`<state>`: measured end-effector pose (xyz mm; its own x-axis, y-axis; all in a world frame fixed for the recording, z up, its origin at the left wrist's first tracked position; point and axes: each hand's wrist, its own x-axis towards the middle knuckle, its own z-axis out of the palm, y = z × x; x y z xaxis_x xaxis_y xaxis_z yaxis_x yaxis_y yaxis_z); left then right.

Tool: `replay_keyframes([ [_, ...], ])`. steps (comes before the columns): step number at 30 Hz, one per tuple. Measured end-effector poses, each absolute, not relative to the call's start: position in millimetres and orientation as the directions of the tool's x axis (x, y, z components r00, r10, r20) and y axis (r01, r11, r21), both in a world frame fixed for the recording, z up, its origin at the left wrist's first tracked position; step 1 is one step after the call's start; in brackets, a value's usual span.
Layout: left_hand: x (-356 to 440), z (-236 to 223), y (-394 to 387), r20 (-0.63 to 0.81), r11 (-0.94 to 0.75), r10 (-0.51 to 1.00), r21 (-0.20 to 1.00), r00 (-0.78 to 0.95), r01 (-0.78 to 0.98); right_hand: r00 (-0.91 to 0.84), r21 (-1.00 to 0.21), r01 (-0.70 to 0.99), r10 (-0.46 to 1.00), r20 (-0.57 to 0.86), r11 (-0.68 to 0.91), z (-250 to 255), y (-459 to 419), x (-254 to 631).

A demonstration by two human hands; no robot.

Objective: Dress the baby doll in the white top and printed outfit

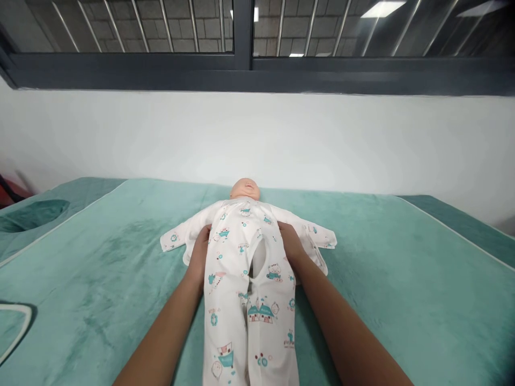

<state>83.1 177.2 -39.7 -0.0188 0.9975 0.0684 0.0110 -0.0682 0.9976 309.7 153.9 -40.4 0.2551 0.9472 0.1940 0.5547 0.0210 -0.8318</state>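
A baby doll (246, 188) lies face up on the green bed cover, only its head showing. It wears a white printed long-sleeved baby top (187, 231), sleeves spread to both sides. White printed baby pants (229, 321) with an open slit at the crotch stretch over the doll's front toward me. My left hand (200, 249) is closed at the left edge of the pants, and my right hand (292, 244) at the right edge. Fabric hides most of the fingers. Whether the doll's legs are inside the pants cannot be seen.
The green plush cover (120, 268) spreads widely around the doll. Behind it rises a white wall (257, 134) below a dark window frame (241, 72) with metal bars beyond. A red and black object (12, 193) shows at the far left edge.
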Motion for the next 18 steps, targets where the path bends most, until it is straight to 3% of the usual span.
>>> replay_keyframes([
  [4,81.8,-33.4,181.2,0.113,-0.109,0.993,0.989,-0.037,0.097,0.414,-0.842,0.539,0.882,0.227,-0.037,-39.7,150.1,309.6],
  [9,80.2,-36.5,185.8,0.209,-0.195,0.975,0.968,-0.076,0.157,0.524,-0.903,0.412,0.780,0.343,0.120,-26.9,150.2,303.7],
  [13,79.7,-40.6,189.0,0.223,-0.205,0.969,0.965,-0.103,0.162,0.374,-0.890,0.414,0.855,0.359,0.192,-12.2,170.9,299.2],
  [18,79.3,-37.3,189.8,0.230,-0.217,0.968,0.969,-0.105,0.119,-0.015,-0.809,0.550,0.970,0.242,0.210,15.7,208.8,298.2],
])
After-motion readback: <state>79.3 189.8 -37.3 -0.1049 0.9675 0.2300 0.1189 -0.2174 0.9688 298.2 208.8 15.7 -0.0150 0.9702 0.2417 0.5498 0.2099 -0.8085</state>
